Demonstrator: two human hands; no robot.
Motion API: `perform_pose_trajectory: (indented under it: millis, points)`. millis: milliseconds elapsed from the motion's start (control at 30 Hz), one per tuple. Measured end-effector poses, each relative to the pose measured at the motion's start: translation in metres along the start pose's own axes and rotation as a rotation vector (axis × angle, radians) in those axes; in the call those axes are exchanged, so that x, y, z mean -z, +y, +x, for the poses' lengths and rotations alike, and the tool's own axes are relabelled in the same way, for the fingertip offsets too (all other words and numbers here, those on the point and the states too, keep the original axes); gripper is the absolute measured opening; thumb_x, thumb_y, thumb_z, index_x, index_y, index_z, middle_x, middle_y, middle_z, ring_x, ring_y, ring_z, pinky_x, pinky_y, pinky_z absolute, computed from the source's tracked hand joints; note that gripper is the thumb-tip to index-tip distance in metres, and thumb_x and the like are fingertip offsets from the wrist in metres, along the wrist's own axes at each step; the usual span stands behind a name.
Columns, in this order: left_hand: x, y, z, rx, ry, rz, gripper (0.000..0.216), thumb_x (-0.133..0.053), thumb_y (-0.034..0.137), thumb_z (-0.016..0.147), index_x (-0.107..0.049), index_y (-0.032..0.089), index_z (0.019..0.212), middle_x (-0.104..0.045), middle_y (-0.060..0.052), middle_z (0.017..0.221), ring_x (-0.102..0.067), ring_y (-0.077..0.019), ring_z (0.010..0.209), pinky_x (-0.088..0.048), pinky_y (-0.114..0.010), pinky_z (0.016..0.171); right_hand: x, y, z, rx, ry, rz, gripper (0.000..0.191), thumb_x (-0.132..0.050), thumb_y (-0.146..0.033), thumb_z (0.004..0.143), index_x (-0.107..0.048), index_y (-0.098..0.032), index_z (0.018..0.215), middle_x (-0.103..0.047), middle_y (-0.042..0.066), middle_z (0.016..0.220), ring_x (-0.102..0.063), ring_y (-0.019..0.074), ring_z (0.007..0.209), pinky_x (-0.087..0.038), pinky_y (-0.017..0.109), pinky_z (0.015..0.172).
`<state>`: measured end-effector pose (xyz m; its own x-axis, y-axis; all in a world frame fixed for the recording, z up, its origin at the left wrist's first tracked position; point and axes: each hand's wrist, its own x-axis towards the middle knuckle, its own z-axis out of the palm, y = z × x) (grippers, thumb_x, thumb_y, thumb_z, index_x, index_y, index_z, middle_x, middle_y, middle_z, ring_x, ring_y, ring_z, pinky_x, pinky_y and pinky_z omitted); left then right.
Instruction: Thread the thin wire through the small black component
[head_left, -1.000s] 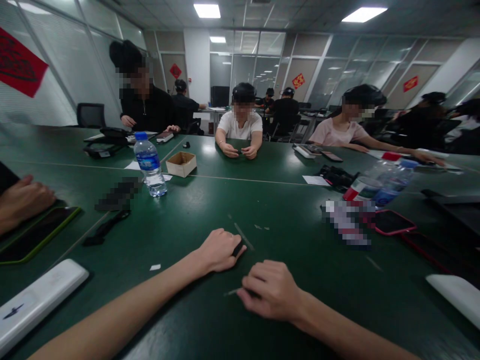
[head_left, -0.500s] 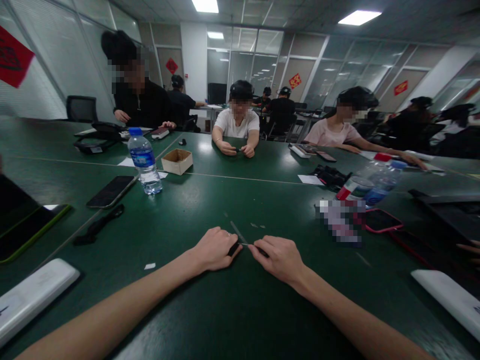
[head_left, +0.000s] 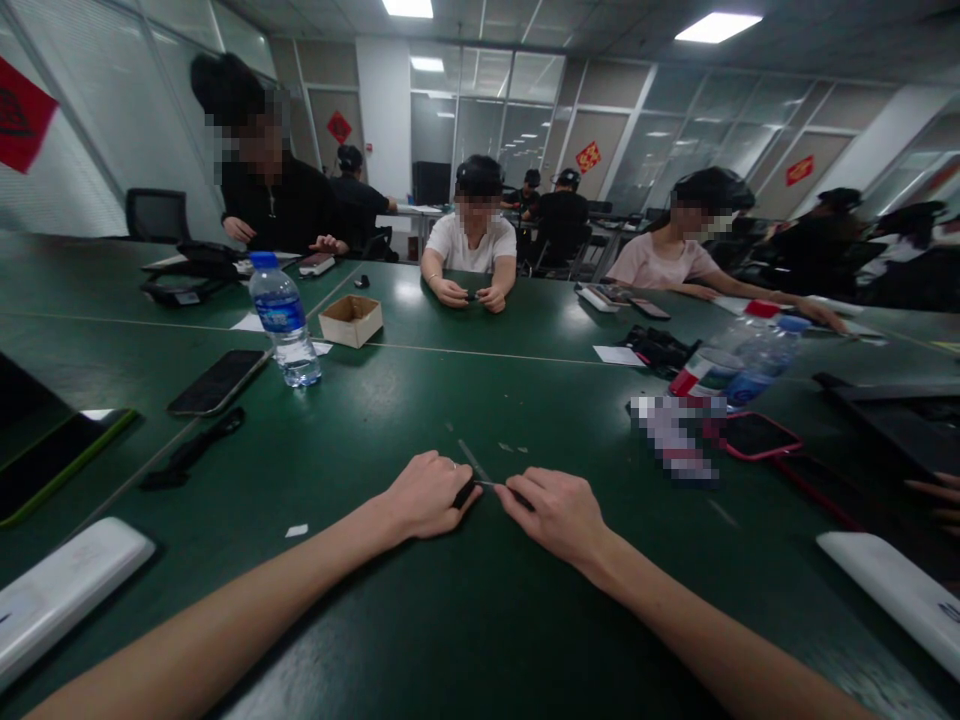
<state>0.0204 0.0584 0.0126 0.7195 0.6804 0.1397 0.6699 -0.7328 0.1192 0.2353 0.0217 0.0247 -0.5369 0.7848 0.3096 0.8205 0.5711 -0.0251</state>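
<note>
My left hand (head_left: 433, 494) is closed around a small black object (head_left: 466, 491), most of it hidden by the fingers. My right hand (head_left: 556, 507) is closed too, its fingertips pinching the end of a thin pale rod (head_left: 485, 484). That rod bridges the short gap between the hands and meets the black object; what it belongs to cannot be made out. Just beyond the fingers, a narrow clear strip (head_left: 472, 458) lies on the green table (head_left: 465, 620). Several small scraps are scattered near it.
On the left are a water bottle (head_left: 289, 325), a small open box (head_left: 351, 322), a phone (head_left: 217, 382), a black strap (head_left: 193, 450) and a white device (head_left: 75, 590). To the right are bottles (head_left: 765, 360), a red-edged phone (head_left: 759, 436) and another white device (head_left: 885, 590). People sit across the table.
The view has shifted slightly. Both hands keep nearly the same pose and hold, with the rod still between them.
</note>
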Motion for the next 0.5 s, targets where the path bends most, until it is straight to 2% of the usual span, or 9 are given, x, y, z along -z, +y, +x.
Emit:
perform_pose_trajectory:
  millis: [500]
  points:
    - [0.0035,0.0018,-0.0016,-0.024,-0.009,-0.002,0.034,-0.035,0.039,0.096,-0.056,0.017,0.083,-0.066,-0.008,0.08,-0.063,-0.0215,0.076,-0.045,-0.035,0.074,0.0004,-0.0006,-0.0068,0.065,0.127,-0.044,0.029,-0.045,-0.031,0.094,-0.069,-0.019,0.087,-0.065,0.002,0.075,-0.053,0.0086,0.061,-0.032,0.022,0.056]
